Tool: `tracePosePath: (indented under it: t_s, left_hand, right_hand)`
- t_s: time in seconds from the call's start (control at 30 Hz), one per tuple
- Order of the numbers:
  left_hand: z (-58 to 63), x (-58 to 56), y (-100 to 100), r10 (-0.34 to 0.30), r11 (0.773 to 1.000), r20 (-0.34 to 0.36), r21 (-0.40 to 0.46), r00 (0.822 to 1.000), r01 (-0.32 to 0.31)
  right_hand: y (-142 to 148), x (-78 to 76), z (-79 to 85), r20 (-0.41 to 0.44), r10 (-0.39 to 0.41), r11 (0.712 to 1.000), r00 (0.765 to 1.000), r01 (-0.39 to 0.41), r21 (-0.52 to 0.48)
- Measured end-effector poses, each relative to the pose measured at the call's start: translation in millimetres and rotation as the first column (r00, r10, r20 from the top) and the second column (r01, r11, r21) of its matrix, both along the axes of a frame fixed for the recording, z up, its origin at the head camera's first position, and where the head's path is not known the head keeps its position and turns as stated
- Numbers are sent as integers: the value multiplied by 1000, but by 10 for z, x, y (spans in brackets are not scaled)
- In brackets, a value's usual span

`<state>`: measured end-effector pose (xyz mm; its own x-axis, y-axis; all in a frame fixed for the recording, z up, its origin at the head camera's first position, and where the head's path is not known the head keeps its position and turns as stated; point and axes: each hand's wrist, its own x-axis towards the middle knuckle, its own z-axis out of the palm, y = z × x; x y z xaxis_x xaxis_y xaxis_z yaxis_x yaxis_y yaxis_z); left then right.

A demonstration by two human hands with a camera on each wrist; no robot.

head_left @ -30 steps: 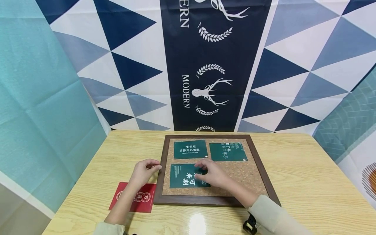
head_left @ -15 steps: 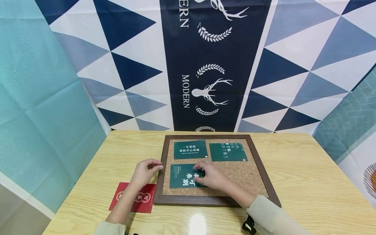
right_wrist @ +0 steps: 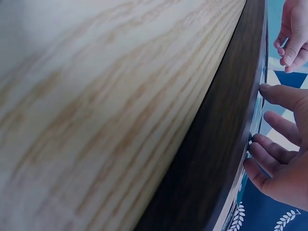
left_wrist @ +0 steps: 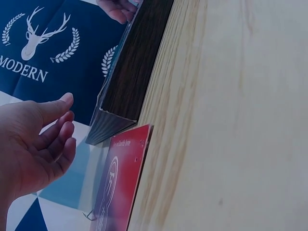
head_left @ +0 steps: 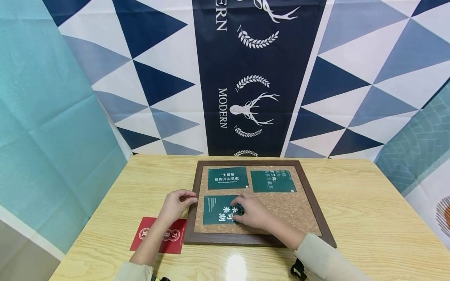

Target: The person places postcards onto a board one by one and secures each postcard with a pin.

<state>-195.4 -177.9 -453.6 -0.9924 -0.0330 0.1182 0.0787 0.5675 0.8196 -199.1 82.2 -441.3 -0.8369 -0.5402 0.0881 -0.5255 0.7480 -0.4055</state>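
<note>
- Pale yellow wood-grain table (head_left: 369, 218), bearing everything below.
- Rectangular cork board with a dark brown frame (head_left: 291, 208), flat on the table.
- Red rectangular card with white emblems (head_left: 172, 241), left of the board, partly behind the left forearm.
- Three green rectangular cards with white lettering: two side by side above (head_left: 228, 178) (head_left: 273, 181), one at lower left of the cork (head_left: 217, 210).
- Right hand (head_left: 254, 210): fingers spread and bent over the lower card's right part; contact unclear, no grasp visible.
- Left hand (head_left: 174, 207): released, loosely curved, near the frame's left side.
</note>
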Motion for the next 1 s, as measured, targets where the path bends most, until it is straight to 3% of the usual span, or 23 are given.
tracePosePath:
  t_s: [0.27,1.0]
  left_hand:
    - [11,-18,45,11,1000,5,-23,1000,-11]
    - [-24,-80,193,-34,996,-20,-80,999,32]
  right_hand:
    - [-8,2,0,-7,2,1000,1000,-1,21]
    - [-5,22,3,-5,3,999,1000,-3,37]
